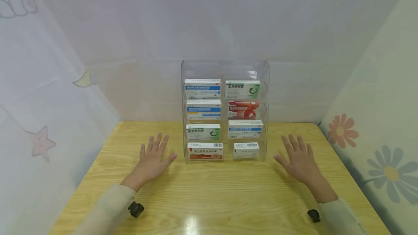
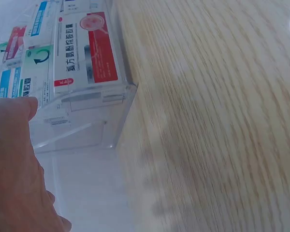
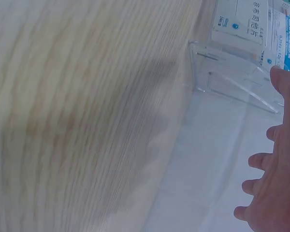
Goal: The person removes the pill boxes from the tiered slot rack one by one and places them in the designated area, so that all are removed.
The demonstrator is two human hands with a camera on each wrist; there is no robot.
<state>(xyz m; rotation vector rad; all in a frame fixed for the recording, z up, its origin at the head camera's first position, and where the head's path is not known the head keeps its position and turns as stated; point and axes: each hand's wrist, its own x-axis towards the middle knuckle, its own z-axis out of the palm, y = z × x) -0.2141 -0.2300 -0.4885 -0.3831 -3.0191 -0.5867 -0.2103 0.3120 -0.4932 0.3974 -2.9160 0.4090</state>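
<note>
A clear tiered rack [image 1: 225, 69] stands at the back of the table with medicine boxes in two columns. On the left side are two blue-and-white boxes, a green-and-white box [image 1: 203, 132] and, lowest, a white box with a red band [image 1: 205, 152]. The right side has a green-and-white box, a red box [image 1: 243, 110], a blue-and-white box [image 1: 245, 129] and a small white box [image 1: 246, 150]. My left hand [image 1: 151, 164] is spread left of the rack, fingers straight, holding nothing. My right hand [image 1: 300, 160] is likewise spread on the right, thumb toward the rack.
The wooden table [image 1: 228, 198] extends in front of the rack. A pale cloth [image 1: 156, 28] hangs behind it, with a printed cloth [image 1: 375, 119] along the right side. Dark wrist cameras [image 1: 135, 209] sit at both sleeves.
</note>
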